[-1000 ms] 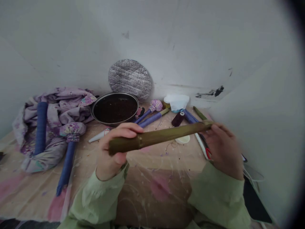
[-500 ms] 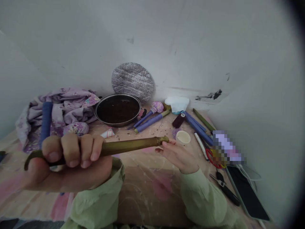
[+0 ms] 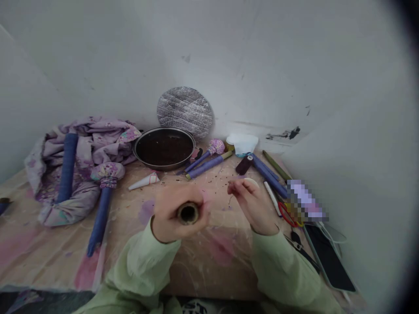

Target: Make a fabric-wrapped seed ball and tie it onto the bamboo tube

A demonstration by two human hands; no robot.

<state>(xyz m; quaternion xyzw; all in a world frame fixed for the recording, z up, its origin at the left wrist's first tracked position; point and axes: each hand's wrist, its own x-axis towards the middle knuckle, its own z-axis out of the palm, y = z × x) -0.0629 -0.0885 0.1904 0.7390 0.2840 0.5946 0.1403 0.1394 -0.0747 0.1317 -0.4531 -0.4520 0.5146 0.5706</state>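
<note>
Metal pan (image 3: 163, 167) lies left of thread spool (image 3: 244, 165).

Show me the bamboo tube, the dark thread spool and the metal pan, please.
Bamboo tube (image 3: 188, 213), head view, open end.
Dark thread spool (image 3: 244, 165), head view, its body.
Metal pan (image 3: 163, 168), head view, front rim.

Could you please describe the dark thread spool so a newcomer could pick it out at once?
Find the round dark metal pan against the wall. To its right, a dark maroon thread spool lies on the tabletop above the right hand; it alone is short and dark among long blue rods.
</note>
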